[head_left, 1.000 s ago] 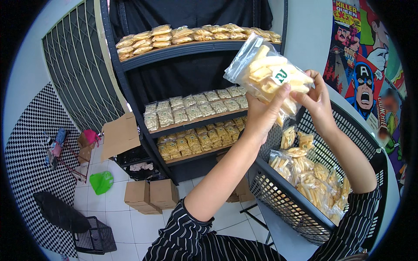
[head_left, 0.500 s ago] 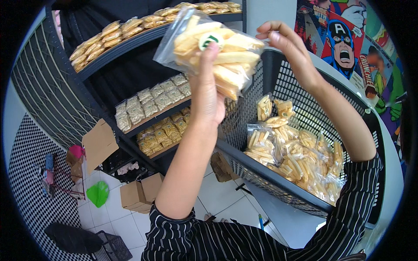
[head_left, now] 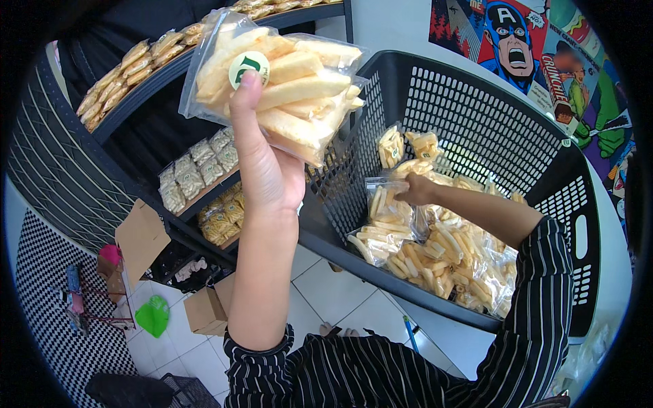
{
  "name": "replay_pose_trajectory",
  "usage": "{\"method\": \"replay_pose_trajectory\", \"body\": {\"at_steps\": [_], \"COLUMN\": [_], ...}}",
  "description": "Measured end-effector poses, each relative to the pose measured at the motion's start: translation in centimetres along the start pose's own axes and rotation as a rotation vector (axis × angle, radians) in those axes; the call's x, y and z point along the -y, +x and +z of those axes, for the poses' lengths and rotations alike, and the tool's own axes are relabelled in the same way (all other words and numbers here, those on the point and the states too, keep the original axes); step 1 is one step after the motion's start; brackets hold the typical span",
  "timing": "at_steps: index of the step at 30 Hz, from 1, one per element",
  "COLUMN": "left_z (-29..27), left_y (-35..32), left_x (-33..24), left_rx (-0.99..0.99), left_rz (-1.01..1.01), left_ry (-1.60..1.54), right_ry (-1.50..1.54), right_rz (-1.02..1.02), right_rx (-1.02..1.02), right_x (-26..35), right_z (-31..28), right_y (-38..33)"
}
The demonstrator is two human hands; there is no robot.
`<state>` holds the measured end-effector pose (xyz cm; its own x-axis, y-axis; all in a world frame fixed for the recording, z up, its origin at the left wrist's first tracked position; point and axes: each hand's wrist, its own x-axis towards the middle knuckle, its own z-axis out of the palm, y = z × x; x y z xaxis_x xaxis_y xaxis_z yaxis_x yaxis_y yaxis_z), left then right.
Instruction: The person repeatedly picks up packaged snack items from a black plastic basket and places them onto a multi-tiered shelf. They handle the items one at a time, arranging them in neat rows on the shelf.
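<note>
My left hand [head_left: 269, 173] grips a clear zip bag of pale snack sticks [head_left: 299, 85], raised high in front of the shelves. Its thumb presses beside a round white and green label. My right hand [head_left: 418, 190] reaches down into a large black plastic basket [head_left: 469, 112]. Its fingers are closed at the top edge of another bag of snack sticks [head_left: 389, 212]; the fingertips are partly hidden. Around it in the basket lie several similar bags [head_left: 456, 255] in a heap, and two small bags stand at the back.
On the left, a dark shelf rack [head_left: 153, 85] carries rows of packed snacks [head_left: 194, 173]. An open cardboard box [head_left: 204, 309], a green piece [head_left: 152, 316] and a black crate [head_left: 187, 391] are on the tiled floor. Comic-style posters [head_left: 510, 44] cover the wall behind the basket.
My right hand has come away from beside the raised bag and gone down into the basket onto another bag. My left hand still holds its bag, now farther left in view.
</note>
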<state>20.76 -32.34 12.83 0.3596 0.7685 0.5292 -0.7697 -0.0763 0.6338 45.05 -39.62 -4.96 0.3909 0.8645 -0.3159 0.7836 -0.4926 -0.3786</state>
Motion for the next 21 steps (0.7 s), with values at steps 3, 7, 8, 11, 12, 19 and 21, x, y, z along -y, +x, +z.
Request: {"method": "replay_pose_trajectory", "body": {"at_steps": [3, 7, 8, 11, 12, 19, 21], "left_z": [-0.2, -0.1, -0.1, -0.6, -0.5, -0.5, -0.2], "left_y": [-0.4, -1.0, -1.1, -1.0, -1.0, -0.9, -1.0], "left_x": [-0.4, -0.7, -0.7, -0.7, -0.6, -0.7, -0.4], "left_rx": [0.006, 0.022, 0.026, 0.023, 0.023, 0.059, 0.079], "left_rz": [-0.001, -0.003, -0.004, 0.001, 0.0, -0.002, -0.016], "left_ry": [-0.008, -0.013, -0.015, 0.001, 0.001, 0.029, 0.028], "right_ry": [0.165, 0.42, 0.501, 0.587, 0.59, 0.4, 0.394], "right_rz": [0.128, 0.177, 0.187, 0.348, 0.399, 0.27, 0.157], "right_rx": [0.038, 0.026, 0.016, 0.208, 0.292, 0.528, 0.448], "right_x": [0.2, -1.7, -2.0, 1.9, 2.4, 4.1, 4.4], "right_z": [1.7, 2.5, 2.6, 0.4, 0.1, -3.0, -5.0], "right_y": [-0.7, -0.3, -0.3, -3.1, -3.7, -3.2, -2.6]}}
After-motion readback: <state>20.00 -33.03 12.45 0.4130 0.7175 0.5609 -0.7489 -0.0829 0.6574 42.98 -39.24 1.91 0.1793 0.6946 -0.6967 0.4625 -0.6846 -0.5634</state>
